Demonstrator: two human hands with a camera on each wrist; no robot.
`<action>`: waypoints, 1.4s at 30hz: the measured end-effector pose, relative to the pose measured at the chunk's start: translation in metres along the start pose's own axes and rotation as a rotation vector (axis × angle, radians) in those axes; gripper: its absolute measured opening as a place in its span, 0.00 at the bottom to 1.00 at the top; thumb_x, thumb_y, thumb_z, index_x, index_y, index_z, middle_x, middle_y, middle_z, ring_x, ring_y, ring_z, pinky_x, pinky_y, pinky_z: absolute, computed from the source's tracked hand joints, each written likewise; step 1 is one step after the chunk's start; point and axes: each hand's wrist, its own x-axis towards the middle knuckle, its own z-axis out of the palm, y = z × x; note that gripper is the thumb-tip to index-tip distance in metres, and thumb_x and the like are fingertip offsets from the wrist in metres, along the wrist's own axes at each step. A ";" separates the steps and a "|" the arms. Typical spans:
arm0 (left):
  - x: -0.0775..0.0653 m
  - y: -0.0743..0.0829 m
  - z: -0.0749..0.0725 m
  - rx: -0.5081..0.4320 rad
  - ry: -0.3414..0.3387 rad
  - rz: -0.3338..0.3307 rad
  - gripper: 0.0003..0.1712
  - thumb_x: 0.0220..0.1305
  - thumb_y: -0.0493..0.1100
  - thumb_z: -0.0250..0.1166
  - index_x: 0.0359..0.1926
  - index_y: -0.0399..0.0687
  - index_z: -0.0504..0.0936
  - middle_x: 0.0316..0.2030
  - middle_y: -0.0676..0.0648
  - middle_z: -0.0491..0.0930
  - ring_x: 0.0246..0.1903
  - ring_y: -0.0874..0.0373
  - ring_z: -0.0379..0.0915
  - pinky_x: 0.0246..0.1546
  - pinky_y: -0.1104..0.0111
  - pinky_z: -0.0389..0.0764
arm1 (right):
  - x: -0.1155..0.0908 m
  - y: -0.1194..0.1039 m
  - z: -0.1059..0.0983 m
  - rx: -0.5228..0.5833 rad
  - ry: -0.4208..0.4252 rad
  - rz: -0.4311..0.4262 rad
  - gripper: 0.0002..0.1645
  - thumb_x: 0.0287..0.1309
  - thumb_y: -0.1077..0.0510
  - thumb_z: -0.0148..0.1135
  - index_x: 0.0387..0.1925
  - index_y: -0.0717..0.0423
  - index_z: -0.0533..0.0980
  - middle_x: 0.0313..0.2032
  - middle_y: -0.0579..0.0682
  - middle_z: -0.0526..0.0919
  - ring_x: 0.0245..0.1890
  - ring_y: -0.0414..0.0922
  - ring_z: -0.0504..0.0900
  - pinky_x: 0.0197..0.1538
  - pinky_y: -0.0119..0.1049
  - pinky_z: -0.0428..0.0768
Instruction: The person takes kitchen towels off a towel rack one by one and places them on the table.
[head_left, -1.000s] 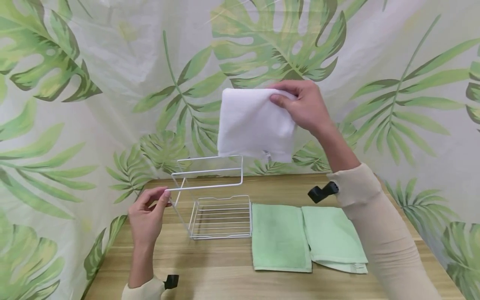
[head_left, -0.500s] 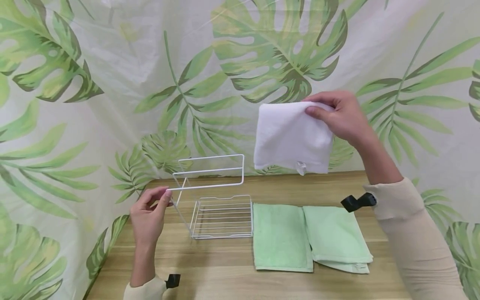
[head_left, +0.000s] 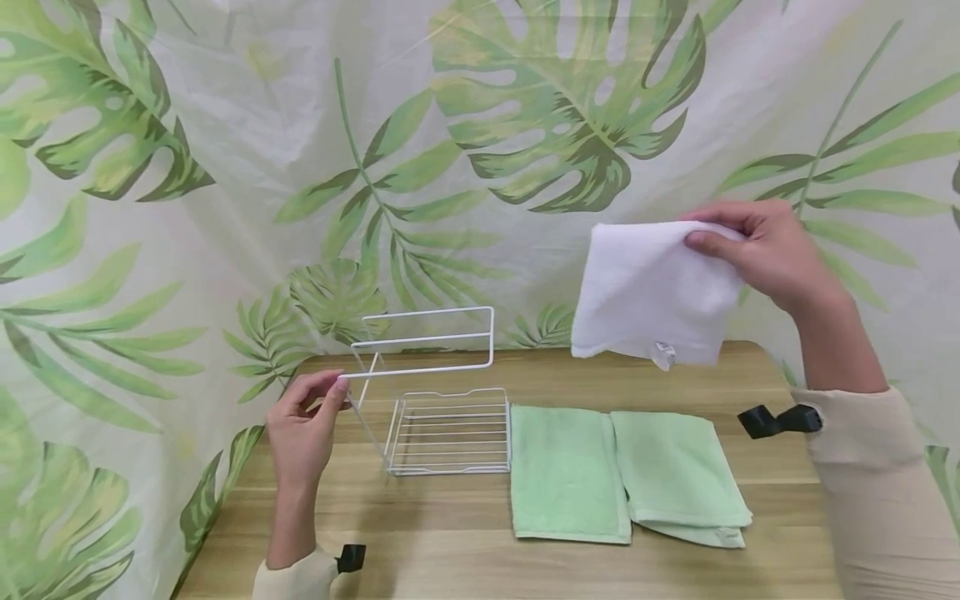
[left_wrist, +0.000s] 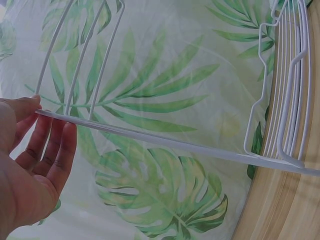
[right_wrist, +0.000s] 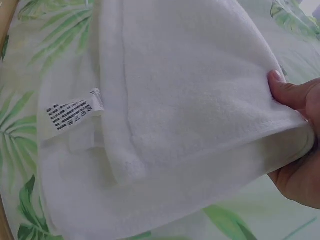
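Note:
A folded white towel (head_left: 652, 292) hangs in the air from my right hand (head_left: 780, 254), whose thumb and fingers pinch its top right corner. In the right wrist view, a printed label (right_wrist: 72, 112) sticks out from between the towel's layers. My left hand (head_left: 306, 425) pinches the upper left corner of a white wire rack (head_left: 423, 371), which stands on the table. The left wrist view shows the thumb and fingertips of that hand on the rack's wire frame (left_wrist: 165, 144). Slatted wires form the rack's lower shelf (head_left: 450, 432).
Two folded green towels, a left one (head_left: 570, 475) and a right one (head_left: 678, 467), lie side by side on the wooden table (head_left: 450, 533), close to the rack's right edge. Behind the table hangs a leaf-patterned curtain (head_left: 262, 108).
My right hand has carried the white towel rightward and somewhat lower, away from above the rack. My left hand keeps its hold on the rack, which stays in place.

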 end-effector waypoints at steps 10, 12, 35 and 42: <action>0.000 -0.001 0.001 0.003 -0.003 0.014 0.11 0.69 0.29 0.72 0.46 0.21 0.86 0.35 0.46 0.88 0.30 0.66 0.86 0.31 0.78 0.90 | -0.025 0.037 -0.026 -0.083 -0.068 0.072 0.12 0.71 0.60 0.71 0.52 0.48 0.90 0.35 0.30 0.91 0.22 0.40 0.86 0.24 0.32 0.86; 0.000 -0.001 0.001 0.005 -0.003 0.015 0.11 0.69 0.29 0.72 0.46 0.21 0.86 0.35 0.46 0.88 0.29 0.65 0.85 0.31 0.78 0.90 | -0.031 0.045 -0.029 -0.090 -0.074 0.072 0.12 0.72 0.61 0.70 0.52 0.50 0.90 0.35 0.31 0.91 0.22 0.40 0.86 0.23 0.33 0.86; -0.002 -0.001 0.000 0.043 -0.004 0.009 0.07 0.69 0.28 0.71 0.47 0.28 0.88 0.36 0.51 0.88 0.31 0.66 0.86 0.32 0.77 0.91 | -0.101 0.128 -0.045 -0.086 -0.202 0.133 0.13 0.76 0.63 0.64 0.51 0.45 0.88 0.33 0.36 0.92 0.19 0.45 0.86 0.19 0.38 0.86; -0.002 0.000 0.000 0.048 0.002 0.007 0.07 0.69 0.28 0.71 0.46 0.28 0.89 0.35 0.50 0.88 0.30 0.66 0.86 0.32 0.77 0.91 | -0.119 0.147 -0.052 -0.072 -0.223 0.183 0.15 0.76 0.64 0.63 0.51 0.42 0.88 0.33 0.38 0.92 0.20 0.45 0.87 0.20 0.39 0.87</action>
